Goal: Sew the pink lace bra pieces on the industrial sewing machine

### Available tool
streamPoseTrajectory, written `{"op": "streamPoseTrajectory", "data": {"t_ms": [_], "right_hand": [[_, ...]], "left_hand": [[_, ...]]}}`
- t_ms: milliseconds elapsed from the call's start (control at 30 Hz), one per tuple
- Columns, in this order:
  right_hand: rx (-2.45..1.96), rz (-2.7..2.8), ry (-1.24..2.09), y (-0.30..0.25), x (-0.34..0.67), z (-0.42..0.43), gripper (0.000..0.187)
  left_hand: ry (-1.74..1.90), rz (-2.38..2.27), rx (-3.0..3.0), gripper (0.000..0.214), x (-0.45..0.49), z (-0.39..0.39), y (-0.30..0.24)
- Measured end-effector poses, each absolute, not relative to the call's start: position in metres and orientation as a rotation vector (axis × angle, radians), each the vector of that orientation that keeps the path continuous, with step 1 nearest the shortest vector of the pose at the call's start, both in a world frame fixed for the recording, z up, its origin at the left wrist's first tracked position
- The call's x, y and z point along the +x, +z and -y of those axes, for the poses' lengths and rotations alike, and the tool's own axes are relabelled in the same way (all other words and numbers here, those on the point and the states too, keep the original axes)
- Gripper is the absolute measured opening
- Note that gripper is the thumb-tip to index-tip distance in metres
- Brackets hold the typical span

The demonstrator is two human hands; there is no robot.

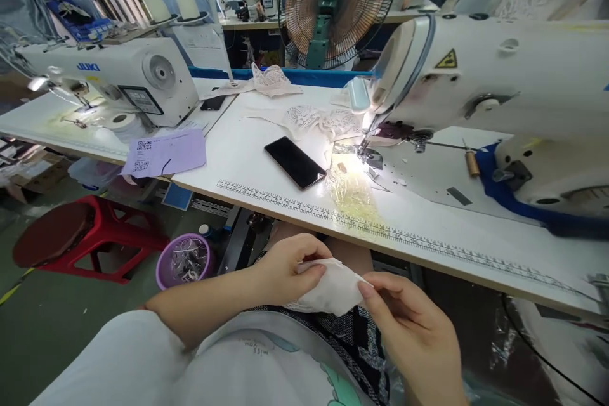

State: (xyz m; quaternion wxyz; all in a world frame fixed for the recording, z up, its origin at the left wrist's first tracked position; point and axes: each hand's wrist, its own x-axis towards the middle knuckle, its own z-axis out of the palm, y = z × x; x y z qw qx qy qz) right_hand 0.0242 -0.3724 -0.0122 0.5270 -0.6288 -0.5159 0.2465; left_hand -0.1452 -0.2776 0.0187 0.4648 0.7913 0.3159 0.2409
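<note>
Over my lap, below the table's front edge, both hands grip a small piece of white fabric (328,292). My left hand (285,269) pinches its upper left edge between thumb and fingers. At the right corner, the thumb and index finger of my right hand (413,323) are closed on it. Beyond the hands, a sewing machine (504,76) stands on the white table (247,171) with its lamp lit at the needle. White lace pieces (309,119) lie left of the needle. A clear yellowish film (354,196) covers the table in front of it.
A black phone (295,162) and a purple paper (166,152) lie on the table. A second sewing machine (128,79) stands at left, a fan (333,9) behind. Below are a red stool (95,235) and a purple bin (164,269). A printed ruler (304,206) runs along the edge.
</note>
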Motion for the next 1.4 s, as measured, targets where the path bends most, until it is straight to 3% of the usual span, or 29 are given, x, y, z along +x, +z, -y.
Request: {"op": "streamPoseTrajectory", "data": {"t_ms": [400,700,1167,1267,1400], "right_hand": [[-1.503,1.102,0.698,-0.010,0.028,0.373,0.010],[-1.544,1.156,0.854,-0.007,0.035,0.358,0.018],[-1.384,1.646,0.146,0.013,0.054,0.331,0.011],[-1.356,1.664,0.168,0.015,0.057,0.332,0.011],[-1.411,1.530,0.441,0.011,0.058,0.338,0.008]], "left_hand": [[0.698,-0.635,1.719,0.017,-0.131,0.273,0.014],[0.574,-0.729,1.557,0.022,-0.131,0.262,0.009],[0.842,-0.438,2.040,0.007,-0.122,0.227,0.023],[0.743,-0.503,1.916,0.008,-0.120,0.229,0.027],[0.480,-0.601,1.365,0.024,-0.123,0.239,0.027]]}}
